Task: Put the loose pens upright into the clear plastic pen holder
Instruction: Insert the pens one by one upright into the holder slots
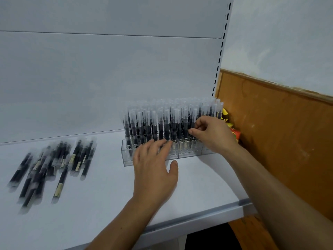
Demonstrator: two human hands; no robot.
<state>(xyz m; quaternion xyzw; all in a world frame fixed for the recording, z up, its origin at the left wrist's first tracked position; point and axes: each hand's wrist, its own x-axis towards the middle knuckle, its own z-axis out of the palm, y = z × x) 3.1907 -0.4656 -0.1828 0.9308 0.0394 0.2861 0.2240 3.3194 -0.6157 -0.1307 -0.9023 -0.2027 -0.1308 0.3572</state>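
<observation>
A clear plastic pen holder (128, 156) stands at the back right of the white shelf, packed with several upright black pens with frosted caps (149, 121). My left hand (155, 170) rests flat against the holder's front, fingers spread and touching the lower pen barrels, holding nothing. My right hand (212, 134) is at the holder's right part, thumb and fingers pinched around the barrels of the upright pens there. A pile of several loose black pens (52, 166) lies flat at the left of the shelf, some with pale labels.
The white shelf (108, 195) has a grey front rail (198, 219) near me and a white back panel behind. A slotted upright (222, 46) runs along the right side. Colourful packets (232, 130) sit beside the holder against a brown wooden board (281, 138).
</observation>
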